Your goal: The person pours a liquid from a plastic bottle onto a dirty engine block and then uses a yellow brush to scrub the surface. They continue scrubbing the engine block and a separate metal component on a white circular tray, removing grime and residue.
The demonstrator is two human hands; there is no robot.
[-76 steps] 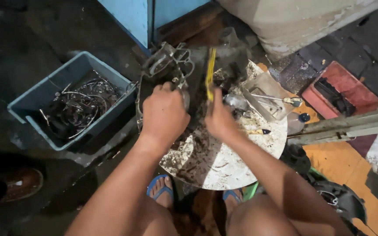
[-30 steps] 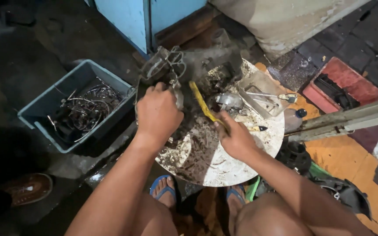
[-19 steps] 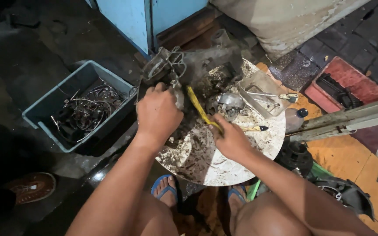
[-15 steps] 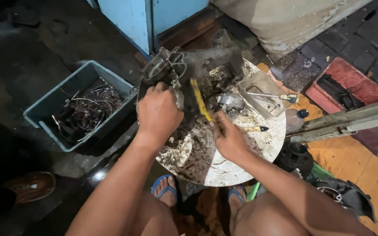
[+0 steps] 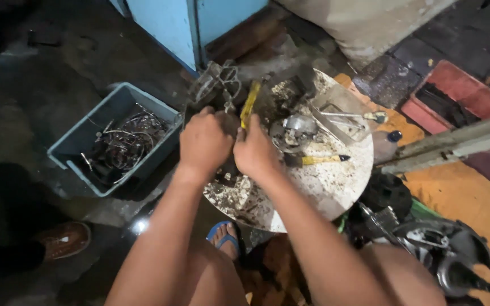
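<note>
The left hand (image 5: 204, 143) was closed around the near side of a dark, greasy engine part (image 5: 222, 90), which stood at the far left edge of a round, dirt-spattered white surface (image 5: 336, 181). The right hand (image 5: 254, 152) was pressed just beside the left one, clenched on a yellow-handled tool (image 5: 250, 102) whose shaft was angled up and away toward the engine part. How far the tool's tip reached into the part could not be told.

Farther right on the surface, a small yellow-handled brush (image 5: 316, 160) was laid flat, and a metal tray (image 5: 340, 116) with a screwdriver (image 5: 353, 115) was seen beyond it. To the left, on the floor, a blue plastic bin (image 5: 77, 136) filled with tangled wire and metal pieces was set. A red tray (image 5: 460, 102) was placed at the far right.
</note>
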